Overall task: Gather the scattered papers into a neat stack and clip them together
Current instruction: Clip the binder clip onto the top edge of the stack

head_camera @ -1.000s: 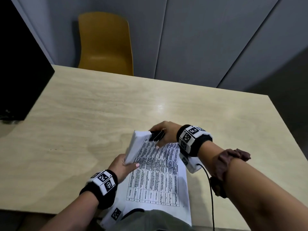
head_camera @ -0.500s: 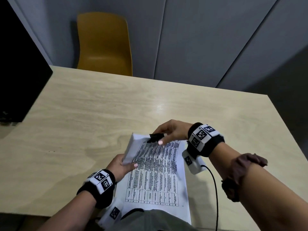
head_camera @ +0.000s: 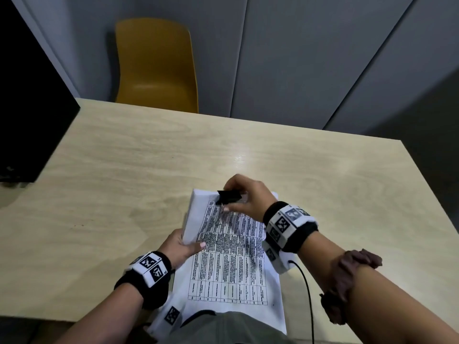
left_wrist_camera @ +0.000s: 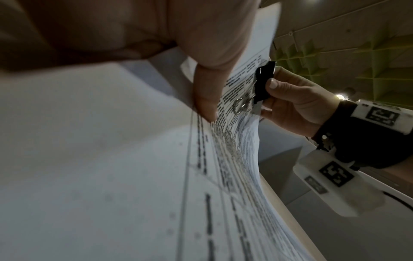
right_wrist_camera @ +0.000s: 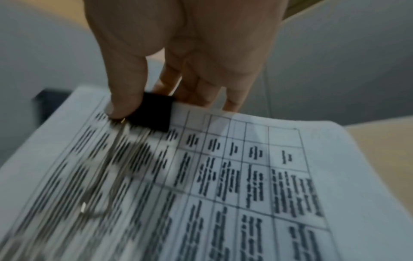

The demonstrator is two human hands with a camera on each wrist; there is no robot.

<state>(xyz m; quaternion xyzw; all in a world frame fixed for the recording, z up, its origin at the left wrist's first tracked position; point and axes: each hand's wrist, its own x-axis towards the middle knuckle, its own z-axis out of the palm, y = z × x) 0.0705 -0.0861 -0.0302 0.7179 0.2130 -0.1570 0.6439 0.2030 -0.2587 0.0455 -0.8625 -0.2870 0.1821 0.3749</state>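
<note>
A stack of printed papers [head_camera: 231, 259] with a table on the top sheet lies over the near table edge, its left side bent upward. My left hand [head_camera: 182, 245] grips that raised left edge, thumb on top, as the left wrist view shows on the papers [left_wrist_camera: 111, 159]. A black binder clip [head_camera: 229, 196] sits on the stack's far edge, and its wire handle lies flat on the page. My right hand [head_camera: 244, 198] pinches the clip [right_wrist_camera: 154, 113], thumb on top and fingers behind the papers [right_wrist_camera: 245, 176]. The clip [left_wrist_camera: 263, 83] shows in the left wrist view too.
The wooden table [head_camera: 124, 182] stretches away beyond the papers. A yellow chair [head_camera: 156, 65] stands at its far side. A dark monitor [head_camera: 27, 115] occupies the far left corner. A thin black cable [head_camera: 306, 289] runs from my right wrist device toward the near edge.
My right hand has shifted slightly right and up along the far edge while holding the clip. The clip's wire handle now lies folded down on the page. My left hand keeps its grip.
</note>
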